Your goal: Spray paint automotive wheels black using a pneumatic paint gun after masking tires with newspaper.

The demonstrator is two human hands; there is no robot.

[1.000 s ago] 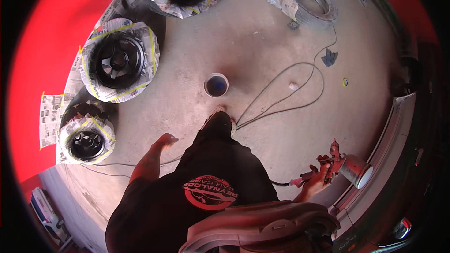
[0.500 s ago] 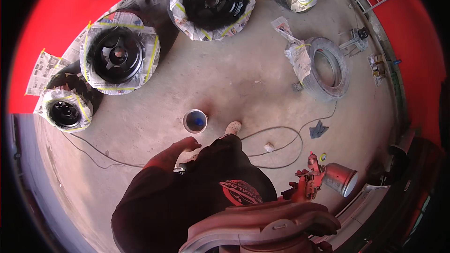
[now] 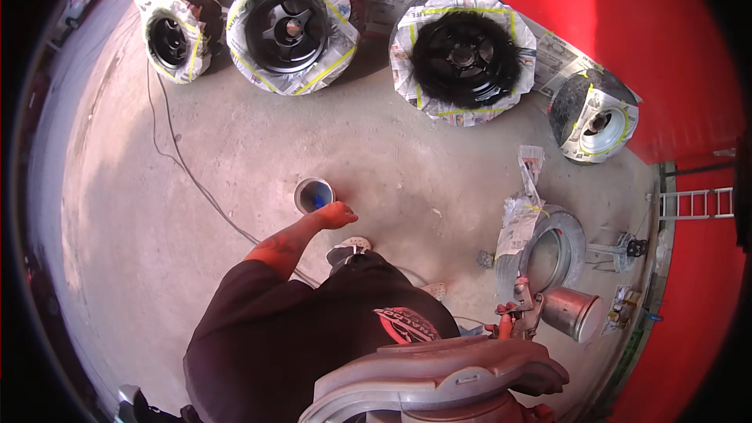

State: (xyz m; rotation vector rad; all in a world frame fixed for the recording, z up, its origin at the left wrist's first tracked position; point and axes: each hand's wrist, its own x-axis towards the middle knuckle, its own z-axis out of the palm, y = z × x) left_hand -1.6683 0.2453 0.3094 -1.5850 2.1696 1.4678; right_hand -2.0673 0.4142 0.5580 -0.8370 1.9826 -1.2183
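"What's changed in the last second?"
"The view has swung left: four masked wheels (image 3: 464, 56) now line its top, the rightmost pale, the others black, so the row lies ahead"
"And the hands?"
"The right hand (image 3: 505, 327) is wrapped round the spray gun (image 3: 530, 316), which overlaps the grey tyre (image 3: 578, 236) in view; the left hand (image 3: 337, 215) hangs half-open by the bucket (image 3: 300, 197), nothing seen in it"
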